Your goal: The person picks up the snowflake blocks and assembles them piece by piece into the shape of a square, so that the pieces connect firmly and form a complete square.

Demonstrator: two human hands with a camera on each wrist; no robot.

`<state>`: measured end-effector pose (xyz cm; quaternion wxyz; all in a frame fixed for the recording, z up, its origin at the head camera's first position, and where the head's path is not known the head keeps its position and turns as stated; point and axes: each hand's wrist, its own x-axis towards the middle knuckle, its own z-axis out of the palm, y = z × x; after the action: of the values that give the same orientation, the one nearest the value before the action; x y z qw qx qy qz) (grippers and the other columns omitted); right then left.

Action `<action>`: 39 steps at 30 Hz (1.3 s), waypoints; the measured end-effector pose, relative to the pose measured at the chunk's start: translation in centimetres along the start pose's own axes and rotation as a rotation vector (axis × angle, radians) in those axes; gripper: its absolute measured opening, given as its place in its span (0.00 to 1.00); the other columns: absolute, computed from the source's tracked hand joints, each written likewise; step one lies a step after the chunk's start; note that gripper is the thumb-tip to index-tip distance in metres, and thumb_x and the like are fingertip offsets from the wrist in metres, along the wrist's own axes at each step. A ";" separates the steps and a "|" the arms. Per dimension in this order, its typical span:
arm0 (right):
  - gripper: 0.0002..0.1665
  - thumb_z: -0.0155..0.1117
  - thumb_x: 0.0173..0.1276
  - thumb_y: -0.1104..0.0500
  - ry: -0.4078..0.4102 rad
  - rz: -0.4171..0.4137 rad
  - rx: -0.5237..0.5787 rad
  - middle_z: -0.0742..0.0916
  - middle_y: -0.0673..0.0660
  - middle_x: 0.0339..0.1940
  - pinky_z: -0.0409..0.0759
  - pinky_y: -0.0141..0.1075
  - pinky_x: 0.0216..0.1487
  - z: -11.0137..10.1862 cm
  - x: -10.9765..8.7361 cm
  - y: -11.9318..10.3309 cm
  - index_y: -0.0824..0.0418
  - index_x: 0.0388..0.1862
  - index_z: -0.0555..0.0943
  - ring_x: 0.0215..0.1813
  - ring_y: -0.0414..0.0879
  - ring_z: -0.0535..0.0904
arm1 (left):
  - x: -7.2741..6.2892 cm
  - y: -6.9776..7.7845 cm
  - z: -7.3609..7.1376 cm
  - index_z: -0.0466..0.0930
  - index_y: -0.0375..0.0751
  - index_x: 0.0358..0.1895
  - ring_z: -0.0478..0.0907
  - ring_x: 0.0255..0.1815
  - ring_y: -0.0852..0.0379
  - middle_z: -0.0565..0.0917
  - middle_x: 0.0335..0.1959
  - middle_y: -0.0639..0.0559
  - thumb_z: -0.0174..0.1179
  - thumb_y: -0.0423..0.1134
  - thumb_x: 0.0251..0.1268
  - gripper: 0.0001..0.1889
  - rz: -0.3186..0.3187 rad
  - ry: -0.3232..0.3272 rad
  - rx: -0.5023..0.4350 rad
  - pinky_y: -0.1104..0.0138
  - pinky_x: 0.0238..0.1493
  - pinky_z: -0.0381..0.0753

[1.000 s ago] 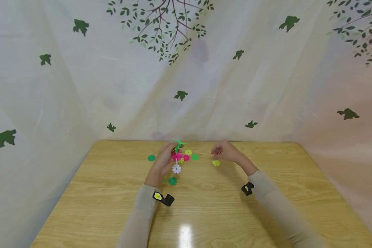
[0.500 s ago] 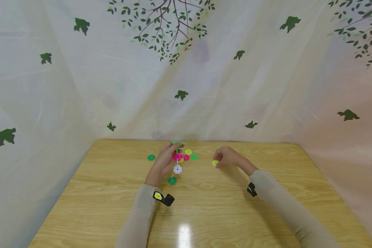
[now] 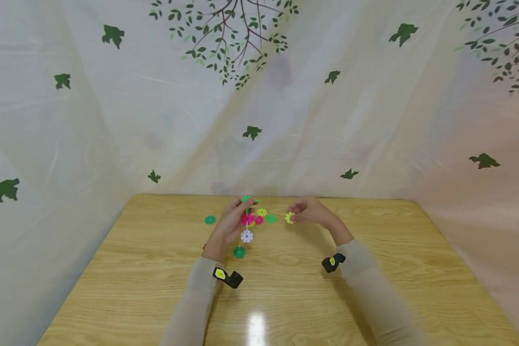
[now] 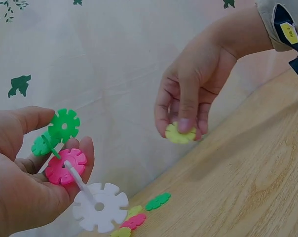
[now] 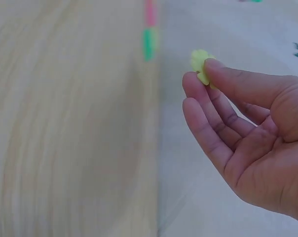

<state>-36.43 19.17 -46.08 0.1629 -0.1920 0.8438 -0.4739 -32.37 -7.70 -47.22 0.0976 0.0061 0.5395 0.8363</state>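
From the left wrist view, I'd keep the joined discs (image 4: 57, 174) steady at lower left, where the left hand (image 4: 18, 180) curls round them, and pinch lightly. The right hand (image 4: 201, 69), thumb meeting fingertips, holds the yellow disc (image 4: 180, 136) just right of centre: thin, round, notch-edged.

The left hand (image 4: 28, 190) holds joined discs (image 4: 55, 173) while the right hand (image 4: 196, 81) pinches a yellow disc (image 4: 175, 135).

the right grip (image 3: 312, 212) has lifted a yellow disc (image 3: 289, 217) off the table (image 3: 294, 302).
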 end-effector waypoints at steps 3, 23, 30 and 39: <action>0.17 0.67 0.68 0.69 0.070 -0.042 0.112 0.86 0.59 0.37 0.87 0.53 0.50 0.6 0.1 -1.5 0.76 0.54 0.81 0.36 0.40 0.84 | 0.1 -0.1 0.2 0.74 0.44 0.45 0.79 0.41 0.62 0.81 0.41 0.57 0.57 0.38 0.78 0.03 0.017 0.013 -0.007 0.81 0.27 0.71; 0.15 0.66 0.68 0.73 0.377 -0.166 0.451 0.86 0.73 0.44 0.88 0.33 0.42 5.6 1.8 -3.8 0.78 0.53 0.82 0.33 0.38 0.86 | 0.2 -0.7 0.5 0.73 0.43 0.49 0.78 0.49 0.57 0.79 0.43 0.56 0.56 0.36 0.78 0.04 0.035 0.000 0.038 0.73 0.43 0.82; 0.16 0.68 0.68 0.70 0.367 -0.174 0.445 0.86 0.71 0.42 0.88 0.32 0.41 5.9 1.5 -3.8 0.78 0.52 0.82 0.34 0.38 0.85 | 0.1 -1.0 0.5 0.74 0.42 0.48 0.79 0.49 0.58 0.79 0.43 0.57 0.57 0.37 0.78 0.04 0.036 0.024 0.065 0.73 0.44 0.82; 0.15 0.69 0.67 0.70 0.394 -0.178 0.433 0.86 0.74 0.43 0.88 0.34 0.41 5.8 1.5 -3.9 0.77 0.51 0.83 0.33 0.38 0.85 | 0.3 -1.0 0.6 0.74 0.42 0.49 0.78 0.49 0.58 0.80 0.43 0.57 0.58 0.38 0.77 0.06 0.035 0.036 0.075 0.73 0.43 0.82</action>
<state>-34.47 12.29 -45.73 -0.0089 -0.1303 0.7185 -0.6831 -32.40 -6.69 -47.93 0.0728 0.0041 0.5719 0.8171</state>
